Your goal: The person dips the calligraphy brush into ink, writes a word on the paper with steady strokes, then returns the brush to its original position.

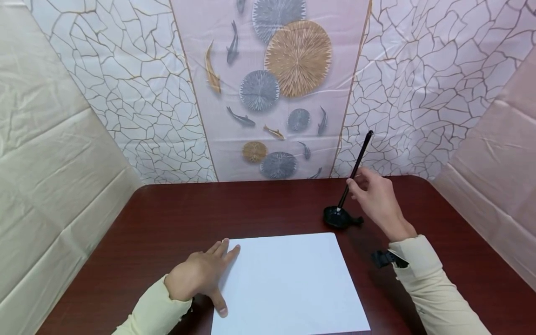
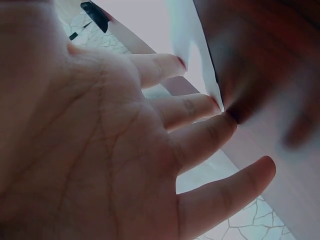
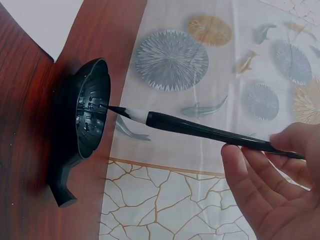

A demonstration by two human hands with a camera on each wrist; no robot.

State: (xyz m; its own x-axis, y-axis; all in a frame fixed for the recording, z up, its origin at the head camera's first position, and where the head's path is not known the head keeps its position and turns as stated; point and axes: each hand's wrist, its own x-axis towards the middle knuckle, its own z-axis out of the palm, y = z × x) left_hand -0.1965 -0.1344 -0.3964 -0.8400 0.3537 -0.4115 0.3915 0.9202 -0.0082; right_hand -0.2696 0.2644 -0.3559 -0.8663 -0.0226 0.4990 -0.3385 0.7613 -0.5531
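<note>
Between thumb and fingers, my right hand (image 1: 375,199) pinches a black calligraphy brush (image 1: 356,166) partway along its handle. The brush (image 3: 200,129) has white bristles with a dark, inked tip, which points into a black ink dish (image 3: 92,107). This dish (image 1: 337,217) has a short stem on its right side and a shiny wet-looking inside. Spread fingers of my left hand (image 1: 201,273) rest along the left edge of a blank white sheet of paper (image 1: 289,284). In the left wrist view the palm faces the camera, and the fingertips touch the paper's edge.
Everything lies on a dark red-brown table (image 1: 188,209). A patterned cloth backdrop (image 1: 276,93) with fish and round leaf shapes hangs behind its far edge. Pale draped cloth (image 1: 42,153) stands on both sides. The ink dish sits just beyond the paper's far right corner.
</note>
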